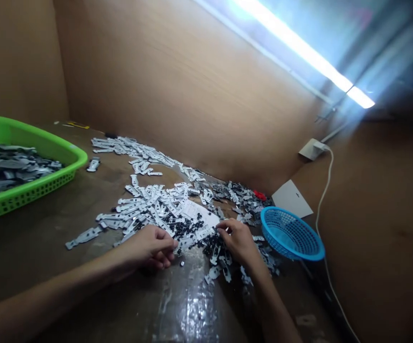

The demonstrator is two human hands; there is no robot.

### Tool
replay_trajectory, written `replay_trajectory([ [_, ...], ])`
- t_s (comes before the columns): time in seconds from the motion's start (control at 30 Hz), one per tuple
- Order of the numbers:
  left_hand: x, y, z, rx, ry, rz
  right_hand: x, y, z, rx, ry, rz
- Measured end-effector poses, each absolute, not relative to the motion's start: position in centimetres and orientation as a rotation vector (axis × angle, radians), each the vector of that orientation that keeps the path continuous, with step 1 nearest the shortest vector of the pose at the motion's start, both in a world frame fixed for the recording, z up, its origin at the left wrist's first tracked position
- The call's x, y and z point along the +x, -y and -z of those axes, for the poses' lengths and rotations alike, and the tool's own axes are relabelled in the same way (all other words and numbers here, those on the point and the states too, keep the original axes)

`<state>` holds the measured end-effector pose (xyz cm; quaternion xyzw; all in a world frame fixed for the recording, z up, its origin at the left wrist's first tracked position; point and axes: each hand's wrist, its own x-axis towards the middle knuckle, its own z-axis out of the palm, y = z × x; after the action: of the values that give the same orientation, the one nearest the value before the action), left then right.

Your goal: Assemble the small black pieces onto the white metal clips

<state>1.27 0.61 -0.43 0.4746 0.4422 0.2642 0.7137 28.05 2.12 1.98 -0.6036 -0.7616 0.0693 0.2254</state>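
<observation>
My left hand [152,247] is closed just above the near edge of the pile, thumb against curled fingers; whatever it holds is hidden. Over the right side of the heap, my right hand [237,238] has thumb and fingertips pinched close together, and I cannot make out what is between them. Flat white plastic clip-shaped pieces [154,200] spread out beyond the left hand. Small black parts [186,226] lie between the two hands, with one loose black piece [182,263] on the table in front. Grey pieces [226,267] lie scattered beneath the right hand.
A green basket [49,183] full of grey and black pieces stands at left. The blue basket [292,233] sits at right, near a white card [292,199] and a hanging cable [324,190]. Wooden panels [177,85] enclose the table. A red item [259,195] lies beside the far grey pieces.
</observation>
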Motion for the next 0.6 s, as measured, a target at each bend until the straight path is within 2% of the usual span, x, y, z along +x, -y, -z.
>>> replay_trajectory([
  [0.17, 1.3, -0.6, -0.2, 1.048, -0.991, -0.546, 28.2, -3.2, -0.2, -1.765, 2.165, -0.004],
  [0.33, 1.2, -0.7, -0.3, 1.05, -0.972, -0.531, 28.4, -3.8, 0.6, -1.753, 2.278, -0.074],
  [0.6, 1.0, -0.6, 0.6, 1.073, -0.95, -0.534, 28.4, -3.3, -0.1, -1.743, 2.105, -0.202],
])
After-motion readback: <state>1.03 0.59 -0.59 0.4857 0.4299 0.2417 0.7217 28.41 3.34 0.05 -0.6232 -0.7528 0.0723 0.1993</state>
